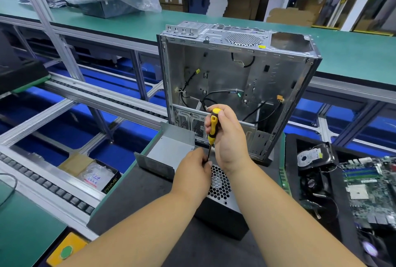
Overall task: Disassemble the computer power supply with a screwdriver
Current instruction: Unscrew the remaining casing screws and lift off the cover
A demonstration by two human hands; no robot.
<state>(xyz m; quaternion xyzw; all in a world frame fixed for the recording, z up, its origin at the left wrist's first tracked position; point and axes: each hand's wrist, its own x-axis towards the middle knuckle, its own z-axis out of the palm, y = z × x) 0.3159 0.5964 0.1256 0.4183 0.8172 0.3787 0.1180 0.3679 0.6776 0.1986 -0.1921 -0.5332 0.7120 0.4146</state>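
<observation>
Right hand (228, 136) grips upright screwdriver (213, 126); left hand (192, 172) pinches its shaft.

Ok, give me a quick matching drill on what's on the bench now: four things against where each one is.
Things:
1. yellow-and-black screwdriver
2. perforated grey metal power supply
3. open silver computer case
4. green motherboard

Places:
A. far right, on the black tray
B. standing upright behind the hands
C. gripped in the right hand
D. under the hands, on the dark mat

Pairs: 1-C, 2-D, 3-B, 4-A
</observation>
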